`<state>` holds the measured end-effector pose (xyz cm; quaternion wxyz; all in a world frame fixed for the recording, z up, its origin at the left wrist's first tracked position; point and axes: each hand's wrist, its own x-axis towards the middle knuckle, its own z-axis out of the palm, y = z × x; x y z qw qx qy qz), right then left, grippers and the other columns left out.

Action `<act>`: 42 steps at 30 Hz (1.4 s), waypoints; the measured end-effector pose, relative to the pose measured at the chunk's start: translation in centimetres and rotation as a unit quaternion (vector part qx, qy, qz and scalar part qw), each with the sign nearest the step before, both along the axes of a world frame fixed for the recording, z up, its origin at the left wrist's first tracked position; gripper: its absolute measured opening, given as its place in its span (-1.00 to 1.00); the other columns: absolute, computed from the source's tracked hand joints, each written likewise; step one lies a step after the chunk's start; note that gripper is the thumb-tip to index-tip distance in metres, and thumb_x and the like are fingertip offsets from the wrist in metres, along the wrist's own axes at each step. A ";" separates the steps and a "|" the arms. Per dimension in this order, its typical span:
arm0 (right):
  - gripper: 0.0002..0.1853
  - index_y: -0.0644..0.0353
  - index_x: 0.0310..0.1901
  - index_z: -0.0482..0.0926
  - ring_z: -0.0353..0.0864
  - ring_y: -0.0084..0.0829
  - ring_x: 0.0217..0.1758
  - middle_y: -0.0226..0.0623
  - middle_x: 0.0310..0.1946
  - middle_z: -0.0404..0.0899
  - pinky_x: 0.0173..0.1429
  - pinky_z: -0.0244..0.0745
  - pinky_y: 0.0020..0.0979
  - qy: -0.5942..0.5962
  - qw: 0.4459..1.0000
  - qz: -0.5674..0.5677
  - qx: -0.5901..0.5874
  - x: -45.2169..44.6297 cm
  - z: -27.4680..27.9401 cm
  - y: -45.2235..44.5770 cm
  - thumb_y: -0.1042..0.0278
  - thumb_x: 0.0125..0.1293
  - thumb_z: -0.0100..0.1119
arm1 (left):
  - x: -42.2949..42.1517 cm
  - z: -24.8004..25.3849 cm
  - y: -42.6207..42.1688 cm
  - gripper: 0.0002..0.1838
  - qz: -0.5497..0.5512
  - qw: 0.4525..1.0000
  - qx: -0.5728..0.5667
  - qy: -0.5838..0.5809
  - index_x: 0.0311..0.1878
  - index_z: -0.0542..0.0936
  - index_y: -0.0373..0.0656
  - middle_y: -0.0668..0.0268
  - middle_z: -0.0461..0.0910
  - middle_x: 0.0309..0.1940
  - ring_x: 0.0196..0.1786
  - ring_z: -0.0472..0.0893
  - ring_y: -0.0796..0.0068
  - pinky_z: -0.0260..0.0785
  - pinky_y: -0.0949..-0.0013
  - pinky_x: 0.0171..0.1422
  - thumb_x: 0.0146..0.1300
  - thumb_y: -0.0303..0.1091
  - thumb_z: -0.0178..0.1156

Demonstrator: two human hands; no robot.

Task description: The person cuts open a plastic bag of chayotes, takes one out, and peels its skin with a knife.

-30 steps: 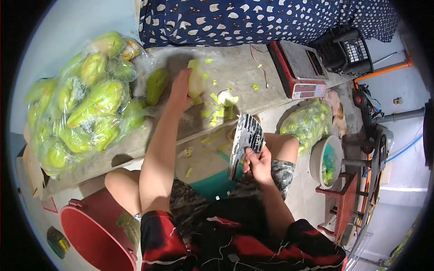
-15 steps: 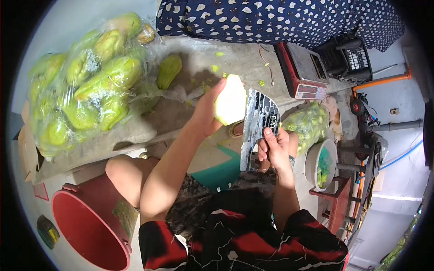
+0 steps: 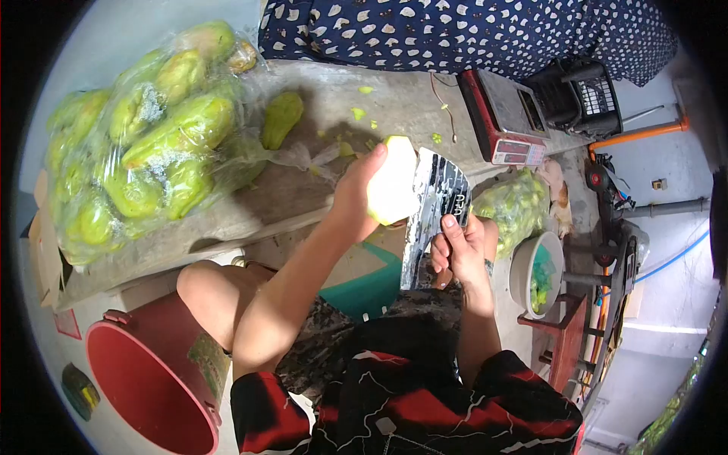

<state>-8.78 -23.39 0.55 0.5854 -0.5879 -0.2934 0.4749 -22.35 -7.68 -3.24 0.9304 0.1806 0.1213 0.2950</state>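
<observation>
My left hand [image 3: 355,189] is closed around the side of a peeled, pale green papaya [image 3: 393,182], its flesh bright in the light. My right hand [image 3: 462,246] grips a cleaver [image 3: 438,199] by its handle, thumb up against the base of the blade. The wide blade is dark and worn, with white lettering, and it points away from me. Its edge lies right beside the papaya; whether it cuts in, I cannot tell. Behind my left hand, an unpeeled green papaya [image 3: 282,120] rests on the ledge [image 3: 326,91].
A clear plastic bag of several green papayas [image 3: 152,129] fills the left. A red bin [image 3: 152,379] stands at lower left, a green tub [image 3: 364,284] between my legs. Rightward are a red scale [image 3: 504,117], another filled bag [image 3: 512,205] and a whitish basin [image 3: 523,277].
My left hand and the papaya have come slightly nearer to me and toward the cleaver's blade. The right hand and the cleaver have barely moved.
</observation>
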 end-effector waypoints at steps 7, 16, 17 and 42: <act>-0.82 0.05 -0.18 0.31 0.25 -0.54 -0.80 -0.43 -0.72 0.21 -0.75 0.29 -0.45 -0.020 1.000 0.005 0.018 -0.5 0.1 0.5 0.19 0.56 -0.01 | 0.5 -0.6 -1.3 -0.49 0.017 1.000 0.001 -0.004 0.19 0.49 -0.15 0.26 0.60 -0.09 -0.07 0.61 0.35 0.50 0.19 0.03 0.49 0.08 -0.08; -0.74 0.13 -0.27 0.27 0.26 -0.56 -0.80 -0.43 -0.72 0.22 -0.74 0.27 -0.45 0.011 1.000 -0.001 0.017 -1.3 0.1 1.3 0.21 0.56 0.01 | 0.5 0.9 -1.8 -0.57 0.044 0.998 -0.046 0.010 0.08 0.51 -0.24 0.26 0.58 -0.22 -0.20 0.60 0.45 0.51 0.30 -0.12 0.51 -0.04 -0.06; -0.75 0.12 -0.28 0.27 0.25 -0.57 -0.80 -0.44 -0.72 0.21 -0.74 0.27 -0.45 0.016 1.000 0.004 0.027 -1.4 0.1 1.4 0.21 0.55 0.01 | 0.5 0.8 -1.7 -0.58 0.049 0.998 -0.050 -0.002 0.09 0.51 -0.24 0.25 0.59 -0.20 -0.18 0.60 0.45 0.51 0.30 -0.10 0.52 -0.05 -0.06; -0.71 0.25 -0.51 0.54 0.35 -0.64 -0.82 -0.46 -0.76 0.45 -0.71 0.31 -0.53 -0.133 0.990 0.015 -0.051 -2.3 -0.4 3.4 0.35 0.22 0.47 | -0.5 -1.0 -0.8 -0.50 0.009 0.998 0.057 0.011 0.26 0.43 -0.21 0.14 0.60 0.03 0.05 0.63 0.27 0.48 0.17 0.16 0.48 -0.02 -0.06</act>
